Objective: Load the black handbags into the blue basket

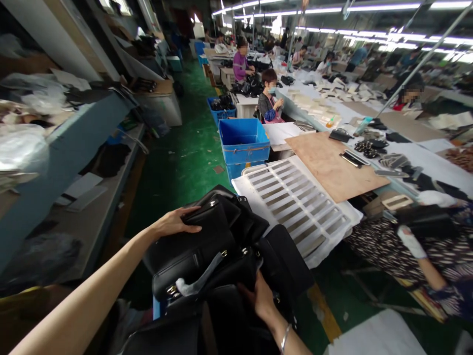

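Note:
A pile of black handbags (pixel 212 231) with gold-coloured metal fittings fills the space in front of me. My left hand (pixel 177 222) grips the upper handbag at its edge, thumb on the face and fingers partly hidden in a fold. Lower right in the pile, my right hand (pixel 260 298) is closed around part of a black handbag, its fingertips lost in shadow. A handle wrapped in clear plastic (pixel 201 278) lies across the bags between my hands. Beneath the pile, a bit of blue container (pixel 156 306) shows.
Beyond the bags stand a white slatted rack (pixel 295 197) and a blue crate (pixel 244 153). A brown board (pixel 336 162) lies on the worktable to the right. A co-worker's gloved hand (pixel 412 241) is at right near a dark bag. Shelving (pixel 81 133) lines the left side.

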Demonstrator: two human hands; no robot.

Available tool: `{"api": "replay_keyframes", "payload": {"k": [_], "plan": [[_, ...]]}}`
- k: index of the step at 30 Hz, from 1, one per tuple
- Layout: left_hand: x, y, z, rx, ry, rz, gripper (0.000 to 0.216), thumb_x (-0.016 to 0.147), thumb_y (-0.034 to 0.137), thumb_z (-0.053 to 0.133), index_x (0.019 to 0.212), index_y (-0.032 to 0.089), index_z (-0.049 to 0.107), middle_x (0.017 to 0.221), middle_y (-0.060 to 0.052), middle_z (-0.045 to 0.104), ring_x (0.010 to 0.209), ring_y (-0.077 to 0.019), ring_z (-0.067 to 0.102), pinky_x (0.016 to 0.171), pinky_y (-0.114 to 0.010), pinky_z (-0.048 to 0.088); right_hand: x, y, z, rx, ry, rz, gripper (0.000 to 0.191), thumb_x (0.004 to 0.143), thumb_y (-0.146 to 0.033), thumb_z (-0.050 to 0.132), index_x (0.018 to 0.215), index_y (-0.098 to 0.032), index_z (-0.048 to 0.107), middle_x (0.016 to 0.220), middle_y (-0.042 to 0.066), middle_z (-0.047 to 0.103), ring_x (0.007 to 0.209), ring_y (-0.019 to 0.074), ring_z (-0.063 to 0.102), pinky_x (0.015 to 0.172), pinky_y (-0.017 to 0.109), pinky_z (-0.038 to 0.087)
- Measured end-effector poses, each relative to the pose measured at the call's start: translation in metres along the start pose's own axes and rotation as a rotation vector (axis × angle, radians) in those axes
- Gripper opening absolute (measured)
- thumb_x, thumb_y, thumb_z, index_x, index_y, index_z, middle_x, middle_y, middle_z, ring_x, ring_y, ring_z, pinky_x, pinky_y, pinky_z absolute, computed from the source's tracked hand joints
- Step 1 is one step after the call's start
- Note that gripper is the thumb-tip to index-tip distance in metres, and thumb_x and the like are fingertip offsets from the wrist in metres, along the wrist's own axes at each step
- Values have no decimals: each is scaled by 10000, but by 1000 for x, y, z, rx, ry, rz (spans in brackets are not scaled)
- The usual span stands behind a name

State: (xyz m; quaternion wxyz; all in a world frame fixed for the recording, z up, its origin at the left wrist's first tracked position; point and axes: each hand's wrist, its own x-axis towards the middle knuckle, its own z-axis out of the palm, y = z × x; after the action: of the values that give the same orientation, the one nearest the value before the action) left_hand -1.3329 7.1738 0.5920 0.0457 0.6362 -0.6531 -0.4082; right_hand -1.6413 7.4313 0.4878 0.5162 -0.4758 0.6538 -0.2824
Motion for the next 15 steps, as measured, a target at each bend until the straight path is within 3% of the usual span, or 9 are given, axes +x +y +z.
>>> {"api": "replay_keyframes", "payload": {"k": [2,5,7,9,12,15], "plan": [[6,10,7,116,77,43,889,620,694,779,1428,404,550,1239,-16,661,1144,-295,617,951,-321,465,2,-3,-2,7,-7,-16,779,857,-520,682,1513,-187,427,1499,122,513,1363,339,505,1118,439,404],[16,34,20,307,162,75,864,698,814,620,1418,338,579,1328,-103,619,1218,-365,565,1010,-423,439,4,-9,-4,-4,-18,-19,766,852,-522,696,1494,-184,450,1486,129,526,1359,340,508,1118,443,403],[14,48,21,375,246,146,833,733,806,595,1410,322,589,1413,-121,571,1314,-397,476,1093,-497,364,7,-12,-11,-2,-41,-18,789,818,-526,737,1477,-180,475,1455,130,555,1343,338,522,1112,437,409],[-5,49,15,399,420,252,787,779,758,599,1444,341,543,1484,-97,517,1390,-392,389,1156,-542,272,11,-14,-25,34,-65,-2,835,771,-526,786,1468,-175,488,1420,127,587,1317,326,545,1109,427,416],[-67,17,11,285,648,239,778,823,700,608,1499,346,454,1513,-74,491,1418,-361,370,1188,-543,245,18,-14,-54,119,-81,27,869,762,-526,798,1486,-175,472,1459,113,558,1375,286,496,1171,406,352],[-146,-49,40,-148,614,3,843,761,707,664,1500,391,410,1451,-51,577,1339,-312,511,1119,-463,418,24,-13,-79,219,-70,80,783,810,-531,750,1460,-166,512,1501,102,518,1422,260,442,1210,397,295]]}}
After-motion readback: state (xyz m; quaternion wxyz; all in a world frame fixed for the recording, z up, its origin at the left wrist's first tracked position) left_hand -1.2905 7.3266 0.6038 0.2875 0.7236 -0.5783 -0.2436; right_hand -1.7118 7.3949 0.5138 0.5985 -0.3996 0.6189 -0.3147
